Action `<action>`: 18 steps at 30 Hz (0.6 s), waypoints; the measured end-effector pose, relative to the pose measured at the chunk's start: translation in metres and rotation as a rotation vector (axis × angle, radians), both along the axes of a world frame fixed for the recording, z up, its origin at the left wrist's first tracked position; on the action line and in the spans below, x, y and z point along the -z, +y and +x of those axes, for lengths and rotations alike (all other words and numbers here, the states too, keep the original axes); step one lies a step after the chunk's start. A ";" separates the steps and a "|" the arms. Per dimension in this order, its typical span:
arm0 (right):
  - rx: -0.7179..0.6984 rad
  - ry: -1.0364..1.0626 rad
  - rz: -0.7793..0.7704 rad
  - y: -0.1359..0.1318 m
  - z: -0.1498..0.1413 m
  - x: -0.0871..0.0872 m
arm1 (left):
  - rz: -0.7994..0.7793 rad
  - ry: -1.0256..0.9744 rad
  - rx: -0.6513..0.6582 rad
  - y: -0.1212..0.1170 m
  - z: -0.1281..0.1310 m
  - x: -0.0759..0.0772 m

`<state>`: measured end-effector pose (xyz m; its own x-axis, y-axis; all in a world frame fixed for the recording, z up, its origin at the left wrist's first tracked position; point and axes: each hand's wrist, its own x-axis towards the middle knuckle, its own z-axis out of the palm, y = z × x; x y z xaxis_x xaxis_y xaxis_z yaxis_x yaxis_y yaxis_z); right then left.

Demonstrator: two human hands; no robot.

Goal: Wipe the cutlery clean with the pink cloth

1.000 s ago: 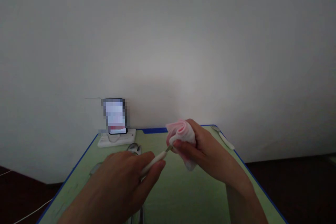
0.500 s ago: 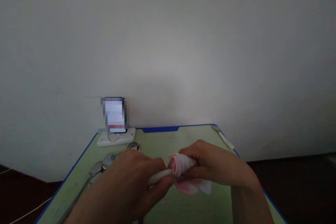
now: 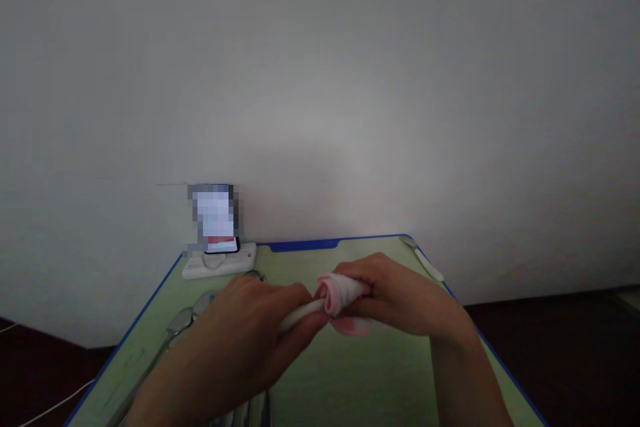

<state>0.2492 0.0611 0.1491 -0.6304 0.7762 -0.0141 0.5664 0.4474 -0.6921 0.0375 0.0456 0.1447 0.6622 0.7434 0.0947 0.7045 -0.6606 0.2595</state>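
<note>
My left hand (image 3: pixel 250 333) is closed round the white handle of a utensil (image 3: pixel 303 315), probably a spoon, whose far end is buried in a pink and white cloth (image 3: pixel 340 293). My right hand (image 3: pixel 400 293) is closed on that cloth, wrapping it round the utensil's hidden end. Both hands are held just above the green table (image 3: pixel 350 387), near its middle.
Several metal spoons (image 3: pixel 187 317) lie on the table's left side, more near the bottom edge. A phone (image 3: pixel 216 220) stands on a white holder (image 3: pixel 220 263) at the back left. A white-handled utensil (image 3: pixel 425 263) lies at the back right corner. A white wall rises behind.
The cloth was held up high with the utensil tip poking in; my right hand has lowered and turned it sideways, and the cloth now covers more of the utensil.
</note>
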 end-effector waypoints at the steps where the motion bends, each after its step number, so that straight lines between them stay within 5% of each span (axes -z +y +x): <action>1: 0.030 0.051 0.009 0.001 0.001 0.000 | 0.006 -0.008 -0.012 0.001 -0.001 0.000; 8: 0.324 0.561 0.140 0.001 -0.011 0.004 | 0.045 -0.169 -0.065 0.000 -0.005 -0.007; 10: 0.386 0.788 0.123 0.003 -0.024 0.007 | 0.025 -0.240 -0.083 -0.001 0.003 -0.007; 13: 0.690 1.154 0.145 0.009 -0.042 0.013 | 0.022 -0.284 -0.139 -0.002 0.020 -0.003; 18: 0.892 1.403 0.037 0.020 -0.046 0.018 | -0.009 -0.303 -0.183 0.001 0.041 0.008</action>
